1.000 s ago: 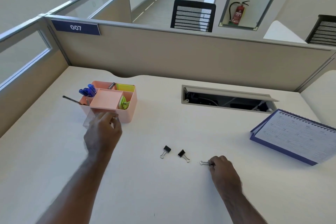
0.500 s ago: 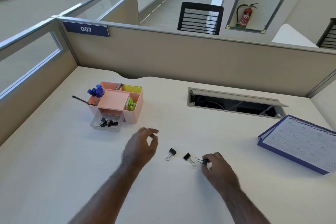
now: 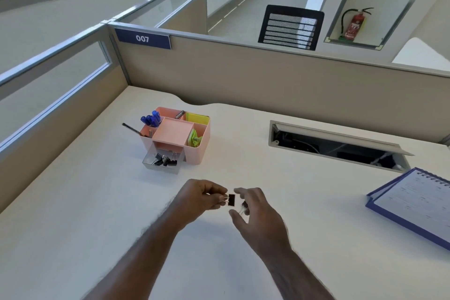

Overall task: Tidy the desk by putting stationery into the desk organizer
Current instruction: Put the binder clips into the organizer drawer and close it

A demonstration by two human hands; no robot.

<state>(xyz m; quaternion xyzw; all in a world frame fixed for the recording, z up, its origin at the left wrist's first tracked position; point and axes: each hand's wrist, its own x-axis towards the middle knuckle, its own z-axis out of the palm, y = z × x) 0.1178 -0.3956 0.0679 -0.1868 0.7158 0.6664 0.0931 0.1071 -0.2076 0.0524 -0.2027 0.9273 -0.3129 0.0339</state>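
Two hands meet over the table (image 3: 316, 202), well in front of the pink organizer (image 3: 181, 133).

Head view only. Left hand (image 3: 198, 198) pinches a black binder clip (image 3: 231, 200) by its wire handles, fingers (image 3: 214, 190) curled tight round them; clip body sticks out toward the right hand. Right hand (image 3: 259, 217) sits just beside it, thumb and forefinger apart and loosely curved. A glint of wire shows under the right fingers, likely a second clip, but whether it is gripped cannot be told.

Judgement: clips are being gathered into one hand, so one trip to the organizer covers them all.

Organizer's clear front drawer (image 3: 162, 162) is pulled out toward the person and already holds several black clips, which is presumably where these go. Blue pens (image 3: 151, 118) stand in the organizer's back left compartment; green clips (image 3: 194, 139) lie in its right one; a yellow pad (image 3: 197, 118) at its back right.

Right of the organizer: open cable hatch (image 3: 336, 143); further right, a spiral notebook (image 3: 414, 204).
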